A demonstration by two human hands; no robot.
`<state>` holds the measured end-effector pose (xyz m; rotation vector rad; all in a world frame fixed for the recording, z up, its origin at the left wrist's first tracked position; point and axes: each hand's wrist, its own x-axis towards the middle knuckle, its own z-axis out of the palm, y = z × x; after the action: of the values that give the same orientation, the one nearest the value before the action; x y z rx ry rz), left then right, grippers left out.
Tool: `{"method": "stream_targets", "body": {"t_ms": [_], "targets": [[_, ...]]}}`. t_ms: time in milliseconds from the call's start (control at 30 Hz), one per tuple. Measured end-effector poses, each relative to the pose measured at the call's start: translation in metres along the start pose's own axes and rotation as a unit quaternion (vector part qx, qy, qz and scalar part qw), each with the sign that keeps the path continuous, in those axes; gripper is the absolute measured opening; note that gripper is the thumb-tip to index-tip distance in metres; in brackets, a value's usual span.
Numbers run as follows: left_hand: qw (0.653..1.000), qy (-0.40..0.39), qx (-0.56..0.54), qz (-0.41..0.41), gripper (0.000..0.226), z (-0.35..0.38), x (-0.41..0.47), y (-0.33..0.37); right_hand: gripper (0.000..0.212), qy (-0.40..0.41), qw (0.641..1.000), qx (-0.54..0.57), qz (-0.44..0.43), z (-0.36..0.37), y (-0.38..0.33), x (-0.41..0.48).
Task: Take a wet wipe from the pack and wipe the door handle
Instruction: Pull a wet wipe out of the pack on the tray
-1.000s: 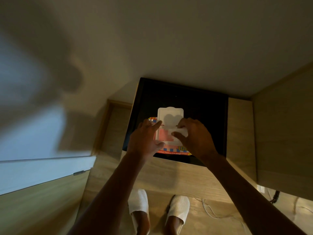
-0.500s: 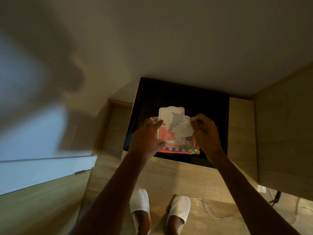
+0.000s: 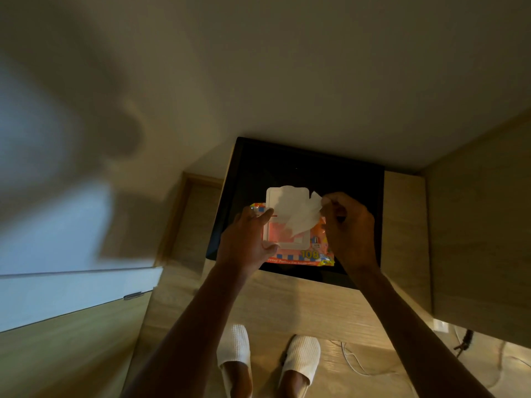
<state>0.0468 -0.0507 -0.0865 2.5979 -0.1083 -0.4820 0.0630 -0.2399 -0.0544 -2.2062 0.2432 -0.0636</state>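
Note:
A colourful wet wipe pack [image 3: 311,252] lies on a black surface [image 3: 310,165], its white lid [image 3: 280,198] flipped open toward the wall. My left hand [image 3: 247,239] presses down on the pack's left side. My right hand [image 3: 347,228] pinches a white wet wipe [image 3: 303,216] that stretches up and to the right out of the pack's opening, its lower end still in the pack. No door handle is in view.
The black surface tops a light wooden cabinet [image 3: 287,300] against a pale wall. A taller wooden panel [image 3: 482,239] stands at the right. My feet in white slippers [image 3: 234,347] stand on the wooden floor, with white cables [image 3: 353,361] to their right.
My right hand went from reaching into the pack's opening to pulling a wipe up and to the right. My left hand stayed holding the pack down.

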Motion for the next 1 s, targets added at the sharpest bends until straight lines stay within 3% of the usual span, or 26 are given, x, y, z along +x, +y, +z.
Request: {"method": "stream_targets", "body": {"t_ms": [133, 333, 567, 800, 1000], "targets": [[1.000, 0.003, -0.003, 0.002, 0.080, 0.000, 0.000, 0.000, 0.014, -0.022, 0.991, 0.124, 0.052, -0.004, -0.009, -0.004], [1.000, 0.006, -0.001, 0.000, 0.081, 0.001, 0.001, -0.002, 0.017, -0.051, 0.985, 0.147, 0.073, -0.013, -0.028, -0.003], [1.000, 0.006, -0.007, -0.006, 0.082, 0.004, 0.002, -0.003, 0.017, 0.002, 0.964, 0.229, 0.134, -0.025, -0.044, -0.006], [1.000, 0.014, -0.004, -0.002, 0.081, 0.010, -0.001, 0.003, 0.020, -0.017, 0.961, 0.238, 0.136, -0.042, -0.050, 0.002], [1.000, 0.009, 0.001, -0.010, 0.081, 0.008, -0.002, 0.005, 0.019, 0.040, 0.976, 0.187, 0.099, -0.061, -0.046, 0.015]]}}
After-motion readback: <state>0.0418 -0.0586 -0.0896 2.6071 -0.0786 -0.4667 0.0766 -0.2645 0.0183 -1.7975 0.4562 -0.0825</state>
